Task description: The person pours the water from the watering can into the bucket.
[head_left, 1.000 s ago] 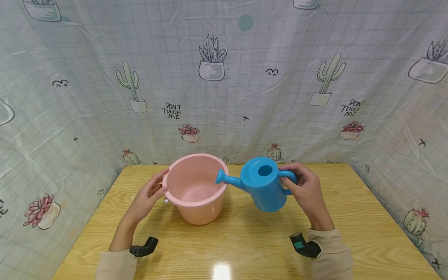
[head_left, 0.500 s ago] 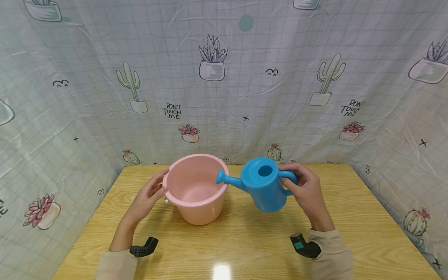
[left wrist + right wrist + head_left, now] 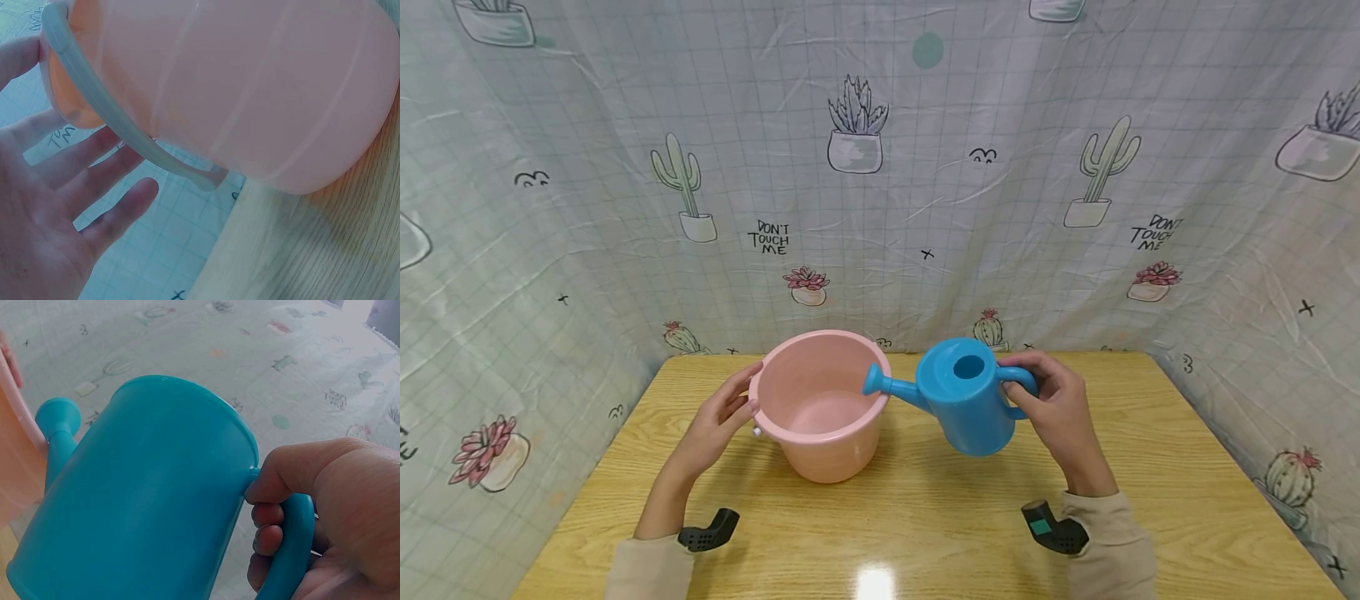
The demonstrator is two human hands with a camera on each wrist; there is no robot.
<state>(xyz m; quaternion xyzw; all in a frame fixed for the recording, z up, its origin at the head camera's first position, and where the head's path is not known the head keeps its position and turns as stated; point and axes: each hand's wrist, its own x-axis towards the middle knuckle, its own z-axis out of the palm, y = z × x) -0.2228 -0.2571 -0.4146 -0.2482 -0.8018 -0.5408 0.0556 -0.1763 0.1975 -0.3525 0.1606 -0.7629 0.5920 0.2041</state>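
In the head view a pink bucket (image 3: 831, 457) stands on the wooden table, its wide mouth facing up. My left hand (image 3: 711, 425) touches the left of its rim, fingers spread and fairly straight. A pale bail handle (image 3: 106, 106) hangs along the bucket's side in the left wrist view, partly in front of those fingers. To the right, my right hand (image 3: 1060, 412) grips the loop handle (image 3: 294, 544) of a blue watering can (image 3: 973, 417). The can's spout (image 3: 887, 383) points left, with its rose over the bucket's right rim. No water shows.
The light wooden table (image 3: 955, 533) spreads beneath both things. A pale curtain (image 3: 917, 208) printed with cacti and potted plants surrounds its back and sides. Black devices (image 3: 709, 532) are strapped at both wrists.
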